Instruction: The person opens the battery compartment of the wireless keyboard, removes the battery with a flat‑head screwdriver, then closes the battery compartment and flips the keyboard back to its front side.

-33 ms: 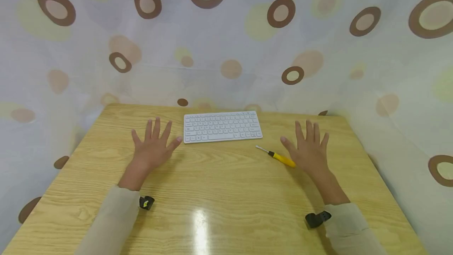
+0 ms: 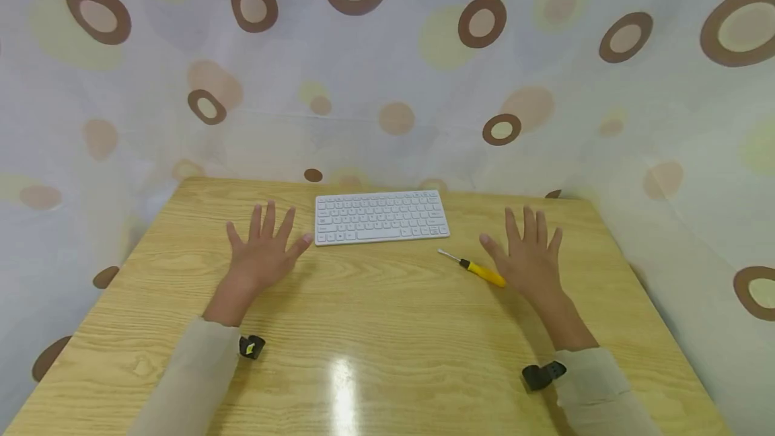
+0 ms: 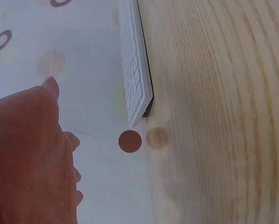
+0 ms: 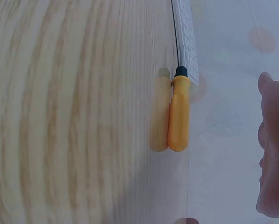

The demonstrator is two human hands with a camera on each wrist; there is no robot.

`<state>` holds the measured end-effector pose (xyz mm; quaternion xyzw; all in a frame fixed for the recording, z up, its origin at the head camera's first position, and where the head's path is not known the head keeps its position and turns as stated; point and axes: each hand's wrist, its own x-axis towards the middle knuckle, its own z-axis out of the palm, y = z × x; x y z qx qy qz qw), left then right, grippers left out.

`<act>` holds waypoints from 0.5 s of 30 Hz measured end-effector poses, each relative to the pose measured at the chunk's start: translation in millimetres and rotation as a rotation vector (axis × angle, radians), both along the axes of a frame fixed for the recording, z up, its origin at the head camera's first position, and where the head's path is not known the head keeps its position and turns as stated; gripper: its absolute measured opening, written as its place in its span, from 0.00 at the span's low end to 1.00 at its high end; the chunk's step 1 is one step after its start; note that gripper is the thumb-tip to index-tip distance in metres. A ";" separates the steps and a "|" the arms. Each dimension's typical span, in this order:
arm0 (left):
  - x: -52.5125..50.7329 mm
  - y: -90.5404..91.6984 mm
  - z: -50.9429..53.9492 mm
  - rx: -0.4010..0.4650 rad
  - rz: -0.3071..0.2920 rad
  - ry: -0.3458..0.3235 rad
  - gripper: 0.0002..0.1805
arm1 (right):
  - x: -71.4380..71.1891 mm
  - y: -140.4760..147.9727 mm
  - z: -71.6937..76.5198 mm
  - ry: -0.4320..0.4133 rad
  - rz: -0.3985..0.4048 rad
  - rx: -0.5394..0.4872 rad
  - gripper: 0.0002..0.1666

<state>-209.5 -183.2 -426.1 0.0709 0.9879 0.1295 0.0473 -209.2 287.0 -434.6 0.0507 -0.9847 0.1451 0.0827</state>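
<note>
A white keyboard (image 2: 381, 218) lies near the back edge of the wooden table; its end also shows in the left wrist view. Just left of it is my left hand (image 2: 260, 264), fingers straight and spread, the thumb near the keyboard's front left corner. In front of the keyboard's right end lies a screwdriver (image 2: 478, 270) with a yellow handle, a black collar and a metal shaft, its tip toward the keyboard. My right hand (image 2: 533, 264) is spread beside the handle's end, holding nothing. The right wrist view shows the yellow screwdriver handle (image 4: 179, 116) apart from the hand.
The light wooden table (image 2: 375, 328) has a bright reflection near its front. A pale curtain (image 2: 387, 73) patterned with brown and beige circles hangs behind and along both sides. Small black devices sit at the left cuff (image 2: 251, 347) and the right cuff (image 2: 543, 375).
</note>
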 end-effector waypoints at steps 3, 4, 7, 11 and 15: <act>0.1 1.0 -0.2 0.001 0.002 0.000 0.46 | -0.8 -0.4 -0.1 -0.003 0.000 -0.002 0.53; 0.2 1.8 -0.2 0.003 0.002 0.002 0.45 | -1.1 -0.6 -0.2 -0.004 0.000 -0.004 0.53; 0.1 2.4 -0.6 0.003 0.005 0.003 0.45 | -2.6 -1.9 0.0 -0.003 0.002 -0.011 0.53; -0.3 2.1 -0.9 0.007 0.003 0.006 0.44 | -4.8 -4.8 1.0 0.000 0.011 -0.030 0.53; -2.4 1.7 -1.9 0.025 -0.010 0.006 0.44 | -7.8 -8.6 2.0 -0.031 0.014 -0.091 0.52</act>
